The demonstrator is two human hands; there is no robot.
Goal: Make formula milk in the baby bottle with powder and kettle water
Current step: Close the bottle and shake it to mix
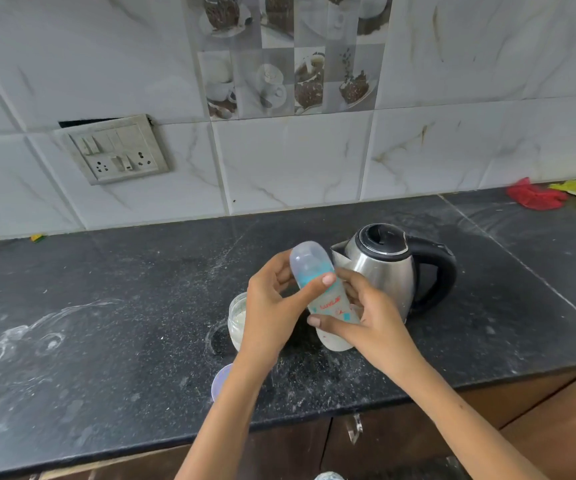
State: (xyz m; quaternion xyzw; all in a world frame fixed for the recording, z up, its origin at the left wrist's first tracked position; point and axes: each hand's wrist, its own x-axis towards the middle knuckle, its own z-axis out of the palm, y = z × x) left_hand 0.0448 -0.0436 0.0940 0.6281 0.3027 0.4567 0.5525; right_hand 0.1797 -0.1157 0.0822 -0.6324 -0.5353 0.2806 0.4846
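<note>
Both hands hold the baby bottle (pixel 328 304) tilted above the black counter (pixel 106 341). It is clear plastic with a blue collar, red print and a translucent cap, and milky white liquid fills its lower part. My left hand (pixel 272 306) grips the collar and cap end. My right hand (pixel 366 317) wraps the bottle's lower body. Just behind them stands the steel kettle (pixel 383 268) with a black lid and handle, its lid down. An open glass jar of white powder (pixel 237 318) sits partly hidden behind my left hand.
A pale lavender lid (pixel 221 381) lies on the counter under my left forearm. White powder smears mark the counter's left side. Red and yellow cloths (pixel 536 195) lie at the far right by the wall. A switchboard (pixel 117 150) hangs on the tiled wall.
</note>
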